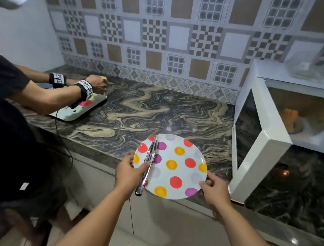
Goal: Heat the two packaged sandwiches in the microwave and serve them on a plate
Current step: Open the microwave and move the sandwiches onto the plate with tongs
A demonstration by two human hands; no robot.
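Both hands grip dotted plate (180,166) — left hand (129,173) pinning tongs (149,162), right hand (213,187) at rim.

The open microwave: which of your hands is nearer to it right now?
Right. The right hand grips the plate at its right edge, on the side toward the microwave. The left hand holds the plate's left edge and the tongs, farther away.

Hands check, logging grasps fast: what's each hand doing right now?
Left hand: grips the tongs and the plate rim.
Right hand: pinches the plate's right rim.
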